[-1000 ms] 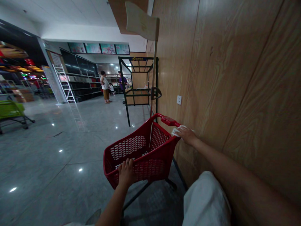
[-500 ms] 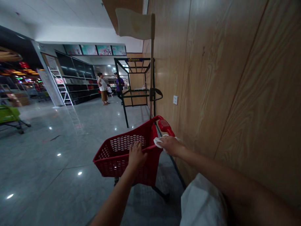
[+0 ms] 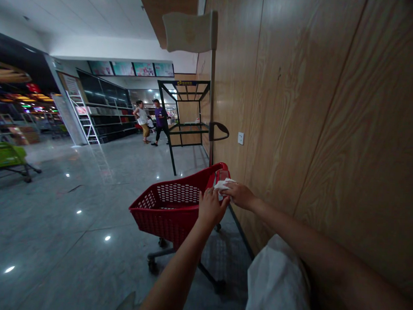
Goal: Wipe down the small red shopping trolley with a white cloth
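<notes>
Wooden wall (image 3: 278, 121) beside red cart (image 3: 168, 224). Right hand (image 3: 241, 195) pinches white cloth (image 3: 223, 184) at cart's handle (image 3: 223, 166). Left hand (image 3: 212, 208) at cart's rim (image 3: 177, 210), thumb spread from fingers (image 3: 208, 195), grip unclear.

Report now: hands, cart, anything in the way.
Right hand holds white cloth by handle. Left hand close beside it, grip unclear. Red cart upright; wooden wall close alongside.

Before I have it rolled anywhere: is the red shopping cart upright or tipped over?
Upright: the red shopping cart has its basket opening facing up and its visible wheels underneath, towards the floor.
</notes>
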A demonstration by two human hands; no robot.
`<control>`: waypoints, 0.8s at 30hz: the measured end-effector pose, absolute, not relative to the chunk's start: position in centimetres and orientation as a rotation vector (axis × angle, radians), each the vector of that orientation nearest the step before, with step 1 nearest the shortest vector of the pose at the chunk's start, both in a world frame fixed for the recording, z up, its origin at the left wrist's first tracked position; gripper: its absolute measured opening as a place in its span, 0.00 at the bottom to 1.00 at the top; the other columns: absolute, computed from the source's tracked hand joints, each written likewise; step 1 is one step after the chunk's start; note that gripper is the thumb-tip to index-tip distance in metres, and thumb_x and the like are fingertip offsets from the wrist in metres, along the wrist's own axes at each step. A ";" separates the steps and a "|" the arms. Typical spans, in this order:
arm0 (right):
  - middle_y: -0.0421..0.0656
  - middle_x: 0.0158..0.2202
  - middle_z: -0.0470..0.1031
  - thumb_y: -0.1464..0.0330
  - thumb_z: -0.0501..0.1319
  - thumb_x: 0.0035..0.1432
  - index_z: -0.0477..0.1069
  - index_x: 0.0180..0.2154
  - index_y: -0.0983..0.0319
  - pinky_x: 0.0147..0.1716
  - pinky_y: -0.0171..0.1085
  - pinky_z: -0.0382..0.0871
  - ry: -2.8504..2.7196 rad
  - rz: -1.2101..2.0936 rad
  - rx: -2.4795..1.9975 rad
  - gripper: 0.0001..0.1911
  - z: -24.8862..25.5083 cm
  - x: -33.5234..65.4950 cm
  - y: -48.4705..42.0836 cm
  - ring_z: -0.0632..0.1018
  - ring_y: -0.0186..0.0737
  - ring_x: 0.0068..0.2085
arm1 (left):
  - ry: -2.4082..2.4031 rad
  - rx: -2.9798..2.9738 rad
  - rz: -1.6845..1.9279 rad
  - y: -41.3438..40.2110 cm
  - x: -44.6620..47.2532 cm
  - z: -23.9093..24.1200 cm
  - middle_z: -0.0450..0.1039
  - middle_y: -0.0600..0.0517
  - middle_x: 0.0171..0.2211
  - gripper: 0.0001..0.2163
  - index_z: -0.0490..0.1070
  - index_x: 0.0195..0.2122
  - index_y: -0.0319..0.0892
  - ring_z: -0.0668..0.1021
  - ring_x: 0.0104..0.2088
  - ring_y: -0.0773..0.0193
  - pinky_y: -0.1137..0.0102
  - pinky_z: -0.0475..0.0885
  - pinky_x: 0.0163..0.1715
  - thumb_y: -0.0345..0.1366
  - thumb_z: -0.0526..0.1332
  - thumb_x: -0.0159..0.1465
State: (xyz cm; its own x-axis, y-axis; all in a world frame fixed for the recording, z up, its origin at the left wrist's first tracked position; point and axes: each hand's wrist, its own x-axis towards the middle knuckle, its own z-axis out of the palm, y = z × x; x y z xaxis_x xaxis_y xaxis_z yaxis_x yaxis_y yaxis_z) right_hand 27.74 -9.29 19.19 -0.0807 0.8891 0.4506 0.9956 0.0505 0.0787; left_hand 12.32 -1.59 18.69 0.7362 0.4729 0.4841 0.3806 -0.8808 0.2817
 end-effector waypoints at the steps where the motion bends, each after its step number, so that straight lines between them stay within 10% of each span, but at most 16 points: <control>1: 0.47 0.56 0.70 0.76 0.55 0.57 0.74 0.49 0.58 0.60 0.46 0.59 -2.075 -0.518 -1.869 0.20 18.9 27.7 -9.4 0.67 0.42 0.59 | 0.697 2.766 0.848 -1.8 12.4 18.7 0.69 0.40 0.54 0.21 0.67 0.51 0.40 0.69 0.56 0.52 0.51 0.57 0.58 0.49 0.50 0.66; 11: 0.44 0.58 0.68 0.77 0.56 0.58 0.75 0.48 0.55 0.60 0.45 0.60 -2.074 -0.518 -2.018 0.20 20.1 29.2 -6.7 0.65 0.42 0.61 | 0.887 2.801 0.797 -3.0 12.5 17.6 0.77 0.41 0.34 0.24 0.72 0.41 0.37 0.78 0.35 0.54 0.64 0.67 0.36 0.50 0.44 0.67; 20: 0.46 0.62 0.63 0.78 0.53 0.59 0.57 0.63 0.54 0.56 0.42 0.64 -2.182 -0.470 -2.001 0.31 19.9 26.5 -6.9 0.64 0.40 0.62 | 0.885 2.823 1.130 -0.5 11.5 15.2 0.76 0.44 0.27 0.21 0.73 0.27 0.39 0.77 0.30 0.59 0.68 0.64 0.34 0.48 0.50 0.65; 24: 0.45 0.61 0.65 0.80 0.52 0.58 0.65 0.58 0.56 0.59 0.41 0.61 -2.171 -0.432 -1.956 0.28 20.3 28.2 -5.0 0.65 0.39 0.61 | 0.863 2.806 1.177 0.3 10.4 14.9 0.76 0.46 0.24 0.20 0.73 0.24 0.41 0.76 0.28 0.61 0.69 0.64 0.33 0.47 0.51 0.64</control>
